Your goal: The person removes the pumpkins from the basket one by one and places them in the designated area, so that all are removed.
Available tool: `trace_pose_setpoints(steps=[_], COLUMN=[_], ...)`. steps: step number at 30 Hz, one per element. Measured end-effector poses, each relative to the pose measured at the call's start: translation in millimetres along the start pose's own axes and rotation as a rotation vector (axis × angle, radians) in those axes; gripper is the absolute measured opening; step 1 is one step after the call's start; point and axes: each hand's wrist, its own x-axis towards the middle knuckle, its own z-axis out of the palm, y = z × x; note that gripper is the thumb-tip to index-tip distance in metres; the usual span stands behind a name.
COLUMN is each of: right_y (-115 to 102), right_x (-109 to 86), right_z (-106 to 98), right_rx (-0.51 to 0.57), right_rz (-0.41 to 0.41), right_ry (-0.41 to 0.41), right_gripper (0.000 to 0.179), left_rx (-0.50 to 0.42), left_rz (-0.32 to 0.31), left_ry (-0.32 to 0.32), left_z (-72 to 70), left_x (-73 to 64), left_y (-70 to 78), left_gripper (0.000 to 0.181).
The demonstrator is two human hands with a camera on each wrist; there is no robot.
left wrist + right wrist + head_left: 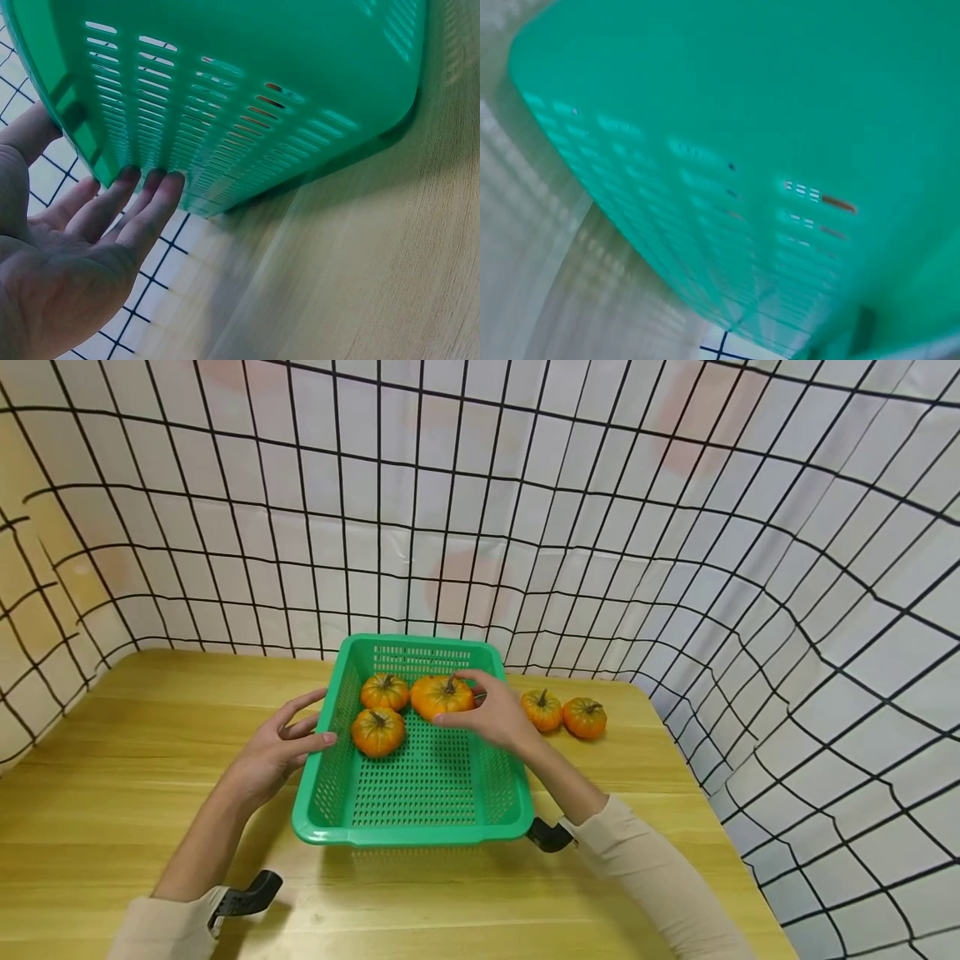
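Observation:
A green plastic basket with slotted walls stands on the wooden table. Its left rim is gripped by my left hand, thumb over the edge; in the left wrist view the fingertips press the outer wall. Inside the basket, my right hand holds a larger orange pumpkin near the back, thumb in front and fingers by the stem. Two smaller pumpkins sit to its left, a back one and a front one. The right wrist view shows mostly basket wall; the hand is hidden there.
Two more small pumpkins, one nearer and one farther right, lie on the table beside the basket's right side. A black wire grid before white sheeting encloses the back and sides.

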Motion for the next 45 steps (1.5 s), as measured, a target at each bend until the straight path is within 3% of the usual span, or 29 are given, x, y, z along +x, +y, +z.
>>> trace_pose_setpoints(steps=[14,27,45], right_y=[0,5,40], right_x=[-9.7,-18.1,-31.2], right_z=[-22,-48,-75], right_rx=[-0.065,-0.032,-0.072], right_rz=[0.006,0.015,0.119], right_ry=[0.028,0.058,0.143], right_gripper=[0.078,0.079,0.085], left_rx=[-0.013,-0.006,-0.017], left_rz=[0.0,-0.005,-0.004], left_ry=[-0.001,0.01,0.006], left_z=[0.7,0.7,0.2], left_x=[-0.3,-0.5,0.1], left_y=[0.1,0.1,-0.3], left_gripper=[0.08,0.08,0.08])
